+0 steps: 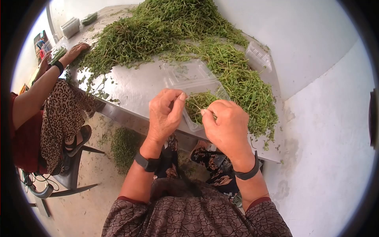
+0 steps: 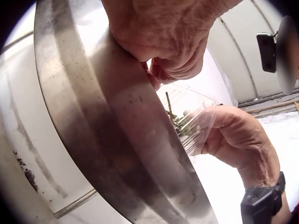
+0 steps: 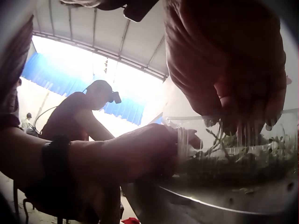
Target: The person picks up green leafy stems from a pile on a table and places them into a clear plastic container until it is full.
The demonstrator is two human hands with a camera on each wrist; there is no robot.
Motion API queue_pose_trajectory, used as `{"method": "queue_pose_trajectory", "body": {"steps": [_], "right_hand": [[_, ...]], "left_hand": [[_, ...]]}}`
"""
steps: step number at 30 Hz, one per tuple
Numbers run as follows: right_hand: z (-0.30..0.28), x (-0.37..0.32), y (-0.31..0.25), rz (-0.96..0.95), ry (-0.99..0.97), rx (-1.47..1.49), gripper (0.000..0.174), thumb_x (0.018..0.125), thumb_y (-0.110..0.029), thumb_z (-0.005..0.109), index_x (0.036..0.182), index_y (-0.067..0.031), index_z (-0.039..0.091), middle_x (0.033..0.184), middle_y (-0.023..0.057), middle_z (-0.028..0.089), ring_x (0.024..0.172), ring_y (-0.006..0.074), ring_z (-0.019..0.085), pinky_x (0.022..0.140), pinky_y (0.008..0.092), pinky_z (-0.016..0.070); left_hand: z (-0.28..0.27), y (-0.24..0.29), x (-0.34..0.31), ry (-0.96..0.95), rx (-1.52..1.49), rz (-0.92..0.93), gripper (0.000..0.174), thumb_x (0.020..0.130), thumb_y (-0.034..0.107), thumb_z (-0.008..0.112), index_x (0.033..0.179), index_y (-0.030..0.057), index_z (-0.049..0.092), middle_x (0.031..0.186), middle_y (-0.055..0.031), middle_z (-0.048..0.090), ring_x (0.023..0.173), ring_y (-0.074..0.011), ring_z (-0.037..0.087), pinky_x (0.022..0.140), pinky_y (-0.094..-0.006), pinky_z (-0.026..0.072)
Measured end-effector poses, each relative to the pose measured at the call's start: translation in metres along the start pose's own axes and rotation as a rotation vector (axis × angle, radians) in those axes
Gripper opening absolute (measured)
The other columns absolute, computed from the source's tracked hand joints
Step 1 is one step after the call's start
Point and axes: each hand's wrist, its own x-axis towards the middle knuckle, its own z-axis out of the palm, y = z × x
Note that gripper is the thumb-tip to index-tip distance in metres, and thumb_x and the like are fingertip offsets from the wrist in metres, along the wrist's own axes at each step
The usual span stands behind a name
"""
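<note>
My left hand [image 1: 165,112] is over the left rim of a clear plastic clamshell box [image 1: 194,127], thumb and forefinger pinched together at a thin green stem [image 2: 168,100]. Opposite it, my right hand [image 1: 227,120] has its fingers curled and thumb against forefinger, pinching among the green stems over the box. Leafy green stems [image 1: 197,103] lie inside the box, whose lid [image 1: 193,77] stands open toward the back. In the right wrist view, the right fingertips [image 3: 268,126] hang down at the greens behind the clear wall.
A big heap of greens [image 1: 166,29] covers the back of the metal table [image 1: 132,85], and more greens [image 1: 252,93] run down its right side. Stacked clear boxes [image 1: 258,57] lie near the right wall. Another person [image 1: 39,98] sits at the left, a hand on the heap.
</note>
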Motion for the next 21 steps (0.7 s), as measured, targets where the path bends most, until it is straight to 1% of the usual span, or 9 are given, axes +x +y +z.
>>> {"method": "queue_pose_trajectory", "body": {"steps": [1,4,6,9,14,16,17,19,21], "right_hand": [[-0.003,0.001,0.001,0.0,-0.001,0.0,0.011,0.077,-0.009,0.067,0.07,-0.0034,0.061,0.072,0.0115,0.062,0.072,0.032,0.061,0.067,0.043,0.0482],[-0.011,0.003,0.003,-0.071,0.009,0.0,0.007,0.078,-0.008,0.068,0.074,-0.0034,0.064,0.076,0.0104,0.065,0.078,0.0309,0.061,0.075,0.0419,0.0468],[-0.011,0.001,0.004,-0.13,-0.019,0.114,0.004,0.079,-0.007,0.067,0.082,-0.0034,0.067,0.081,0.0101,0.067,0.084,0.0295,0.061,0.083,0.0412,0.0442],[-0.007,-0.002,0.004,-0.171,-0.038,0.154,0.009,0.079,-0.007,0.068,0.087,-0.0036,0.068,0.081,0.0099,0.068,0.087,0.029,0.061,0.087,0.0418,0.0428],[-0.001,-0.001,0.003,-0.185,-0.076,0.161,0.007,0.08,-0.008,0.067,0.086,-0.0037,0.067,0.078,0.0103,0.066,0.085,0.0293,0.06,0.087,0.0426,0.0417],[0.001,-0.001,0.006,-0.188,-0.087,0.162,0.006,0.081,-0.009,0.067,0.084,-0.0036,0.066,0.076,0.0106,0.066,0.083,0.0296,0.059,0.087,0.0428,0.0415],[0.002,0.0,0.006,-0.218,-0.097,0.172,0.006,0.081,-0.009,0.067,0.082,-0.0036,0.064,0.075,0.011,0.065,0.082,0.0299,0.059,0.087,0.043,0.0414],[0.003,0.001,0.003,-0.252,-0.115,0.188,0.012,0.082,-0.011,0.066,0.074,-0.0039,0.06,0.071,0.0121,0.063,0.078,0.0312,0.058,0.085,0.0436,0.0418],[0.006,0.002,0.005,-0.252,-0.138,0.18,0.009,0.083,-0.01,0.066,0.079,-0.0037,0.062,0.07,0.0117,0.062,0.076,0.0315,0.058,0.086,0.0432,0.0425]], "left_hand": [[0.0,0.001,0.0,-0.01,0.007,-0.004,0.011,0.093,0.007,0.061,0.088,-0.0008,0.067,0.073,-0.0056,0.06,0.064,-0.0125,0.052,0.059,-0.029,0.0416],[0.001,0.0,0.0,0.003,0.007,0.012,0.011,0.093,0.007,0.061,0.088,-0.0005,0.067,0.073,-0.0055,0.06,0.064,-0.0127,0.052,0.059,-0.0292,0.0414],[0.001,-0.001,0.0,0.004,0.007,0.015,0.011,0.093,0.007,0.061,0.088,-0.0004,0.067,0.073,-0.0056,0.06,0.064,-0.0128,0.052,0.059,-0.0292,0.0414],[0.001,0.0,0.0,0.005,0.007,0.012,0.011,0.093,0.007,0.061,0.088,-0.0004,0.066,0.074,-0.0059,0.06,0.064,-0.013,0.052,0.059,-0.0292,0.0415],[0.001,-0.003,0.0,-0.006,-0.005,0.038,0.01,0.093,0.007,0.061,0.088,-0.0006,0.066,0.075,-0.0063,0.062,0.064,-0.0132,0.052,0.059,-0.0292,0.042],[0.002,-0.002,0.001,0.036,-0.004,0.05,0.006,0.087,0.006,0.064,0.085,0.0002,0.066,0.072,-0.0115,0.061,0.058,-0.0206,0.054,0.055,-0.0322,0.0426],[0.001,-0.001,0.0,0.021,0.01,0.036,0.005,0.087,0.005,0.063,0.085,0.0001,0.066,0.073,-0.0121,0.062,0.061,-0.0227,0.056,0.057,-0.0333,0.0441],[0.002,-0.002,0.0,0.021,0.002,0.053,0.005,0.087,0.004,0.063,0.085,0.0,0.065,0.073,-0.0124,0.062,0.062,-0.0237,0.057,0.058,-0.0339,0.0449],[0.002,-0.002,0.0,0.021,0.018,0.053,0.005,0.088,0.004,0.063,0.086,-0.0007,0.065,0.075,-0.0131,0.063,0.065,-0.026,0.06,0.061,-0.0351,0.0466]]}}
